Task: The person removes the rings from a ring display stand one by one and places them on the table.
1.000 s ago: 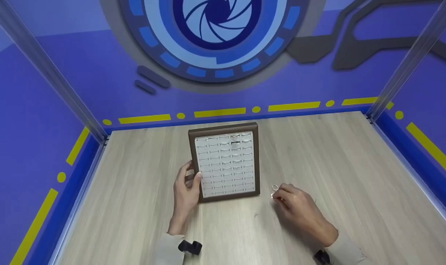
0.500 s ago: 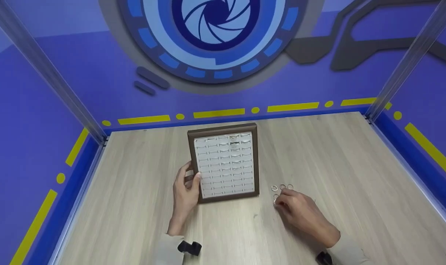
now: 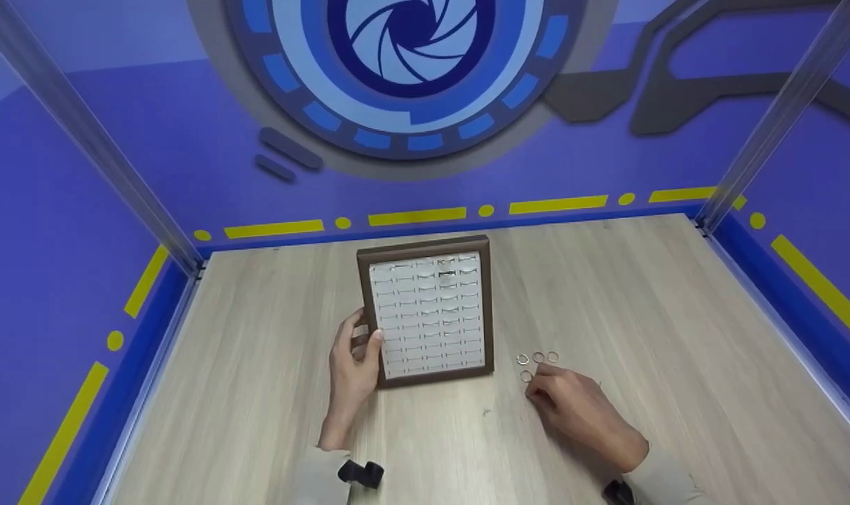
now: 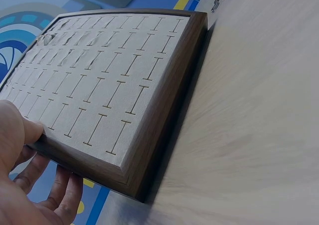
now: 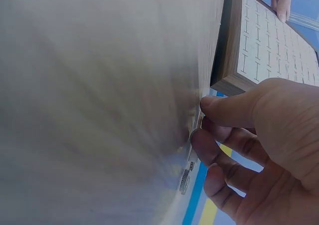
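My left hand [image 3: 355, 365] grips the left edge of a brown-framed ring display board [image 3: 432, 315], thumb in front and fingers behind. The board stands tilted on the table, its white face lined with rows of slots. In the left wrist view the thumb presses on the lower rim of the frame [image 4: 164, 110]. My right hand [image 3: 583, 414] is low over the table with bent fingers. Its fingertips are right at the near edge of a thin ring [image 3: 527, 376]. In the right wrist view a gold edge [image 5: 201, 120] shows between thumb and index finger; I cannot tell if they pinch it.
Several more rings lie just beyond the right hand, among them a silver ring [image 3: 522, 359] and a thin gold-toned ring [image 3: 538, 357]. A few pieces sit in the board's upper slots, including a dark ring [image 3: 446, 273]. Blue printed walls [image 3: 425, 189] enclose the wooden table [image 3: 271, 393].
My right hand has drawn slightly toward me and to the right, uncovering rings that were hidden beneath it. The left hand and the board stay almost where they were.
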### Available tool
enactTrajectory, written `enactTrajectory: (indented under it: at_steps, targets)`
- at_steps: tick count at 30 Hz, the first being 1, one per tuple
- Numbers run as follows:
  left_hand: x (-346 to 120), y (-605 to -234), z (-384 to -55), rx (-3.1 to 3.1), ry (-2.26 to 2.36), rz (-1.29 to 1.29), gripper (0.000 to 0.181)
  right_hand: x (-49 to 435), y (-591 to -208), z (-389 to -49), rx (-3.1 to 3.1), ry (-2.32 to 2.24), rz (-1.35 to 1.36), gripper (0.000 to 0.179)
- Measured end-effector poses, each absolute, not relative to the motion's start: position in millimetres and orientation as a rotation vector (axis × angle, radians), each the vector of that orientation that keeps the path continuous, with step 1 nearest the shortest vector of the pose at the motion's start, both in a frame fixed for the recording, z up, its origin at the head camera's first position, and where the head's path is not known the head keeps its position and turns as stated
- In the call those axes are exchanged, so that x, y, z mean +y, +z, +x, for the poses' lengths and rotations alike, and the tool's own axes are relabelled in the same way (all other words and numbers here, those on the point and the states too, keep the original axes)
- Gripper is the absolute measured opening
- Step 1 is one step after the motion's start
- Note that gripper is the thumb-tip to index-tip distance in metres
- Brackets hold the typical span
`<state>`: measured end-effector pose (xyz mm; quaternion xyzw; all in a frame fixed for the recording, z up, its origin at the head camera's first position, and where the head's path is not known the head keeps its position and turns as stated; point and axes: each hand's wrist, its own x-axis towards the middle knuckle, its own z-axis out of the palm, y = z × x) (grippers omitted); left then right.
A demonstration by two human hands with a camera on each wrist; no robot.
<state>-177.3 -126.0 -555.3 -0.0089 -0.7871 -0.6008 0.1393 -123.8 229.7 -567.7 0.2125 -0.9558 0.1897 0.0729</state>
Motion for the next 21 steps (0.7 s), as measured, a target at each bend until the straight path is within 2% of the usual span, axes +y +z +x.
enactTrajectory:
  at_steps: [21]
  targets:
    - [-126.5,-557.9,-178.7,-2.26,-1.741,-0.043,0.05,234.4,-563.9,-123.5,-2.817,0.58,0.72,0.013]
